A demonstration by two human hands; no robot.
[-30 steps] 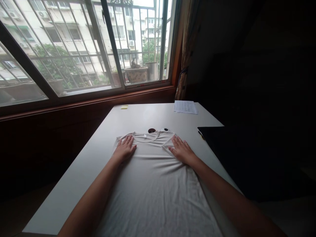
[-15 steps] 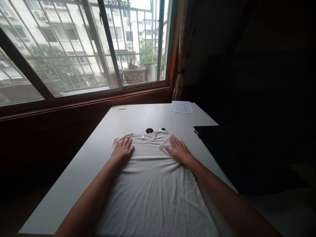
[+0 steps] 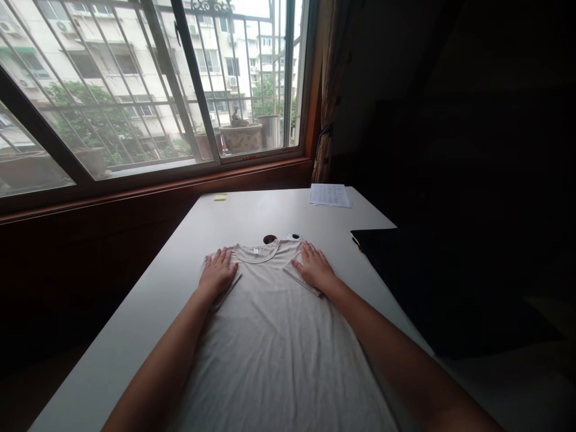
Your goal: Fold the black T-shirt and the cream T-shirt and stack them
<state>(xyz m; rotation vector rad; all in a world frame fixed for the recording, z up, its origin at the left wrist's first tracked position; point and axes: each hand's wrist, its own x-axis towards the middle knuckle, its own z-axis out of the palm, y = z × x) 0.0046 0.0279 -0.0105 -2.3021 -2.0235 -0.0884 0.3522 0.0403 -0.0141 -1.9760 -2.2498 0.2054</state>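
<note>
A white T-shirt (image 3: 279, 342) lies spread on the white table (image 3: 148, 288), its neckline at the far end and its body running toward me. Both short sleeves are folded inward over the front. My left hand (image 3: 218, 271) rests flat and open on the left shoulder and folded sleeve. On the right shoulder, my right hand (image 3: 314, 267) lies open, palm down, over the other folded sleeve (image 3: 302, 280). Light creases run down the shirt's body. The sleeves are partly hidden under my hands.
Just beyond the collar are a dark round hole (image 3: 269, 239) and a white ring-shaped item (image 3: 294, 237). Papers (image 3: 330, 195) and a yellow note (image 3: 220, 197) lie at the far edge. Black cloth (image 3: 382, 240) covers the table's right side. A barred window (image 3: 148, 90) stands behind.
Both hands have shifted slightly left in view and stay pressed on the shirt. More of both folded sleeves shows, and the creases across the chest have smoothed out.
</note>
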